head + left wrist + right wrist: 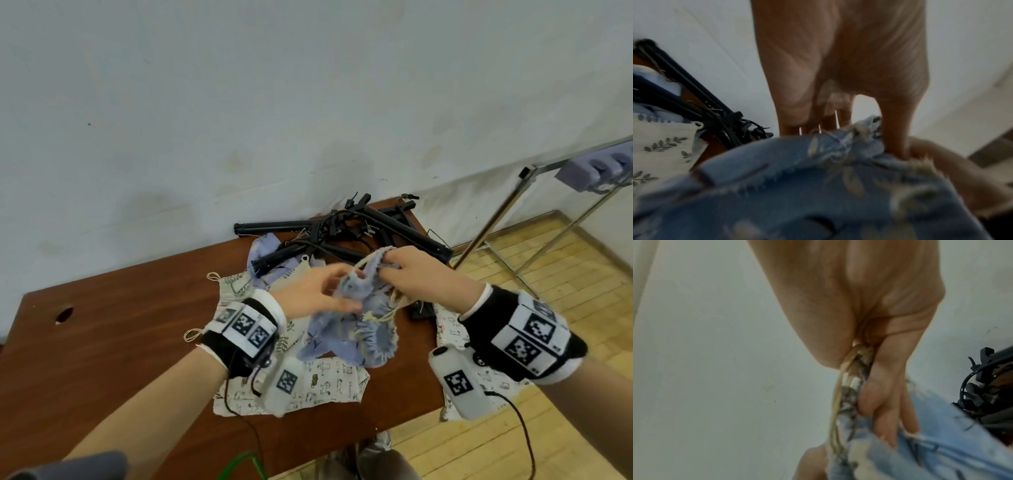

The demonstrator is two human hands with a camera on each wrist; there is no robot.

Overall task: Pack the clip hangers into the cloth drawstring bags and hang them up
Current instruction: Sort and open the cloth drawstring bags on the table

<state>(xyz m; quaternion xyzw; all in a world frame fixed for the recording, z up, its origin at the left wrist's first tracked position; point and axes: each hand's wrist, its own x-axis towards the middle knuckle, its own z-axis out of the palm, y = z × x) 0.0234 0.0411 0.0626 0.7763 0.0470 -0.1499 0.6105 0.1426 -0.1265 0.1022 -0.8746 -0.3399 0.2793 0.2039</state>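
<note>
The person stands at the brown table [102, 329], both hands raised over it and working the gathered mouth of a blue drawstring bag [346, 329]. The right hand [421, 274], at about two o'clock from the bag's middle, has its fingers curled tight around the rim and the pale drawstring [836, 402]. The left hand [308, 294], at ten o'clock, has its fingers in the cloth, seemingly pinching the rim, though blur hides exactly how.

Packing looks barely begun: the black clip hangers [342, 233] lie heaped at twelve o'clock, against the wall, none visibly bagged. Cream printed bags [325, 383] lie flat on the table under the blue one. A metal rail [548, 164] stands at two o'clock, probably where filled bags go.

I can read no brand or writing; the wristbands carry only black-and-white square markers [245, 323].
</note>
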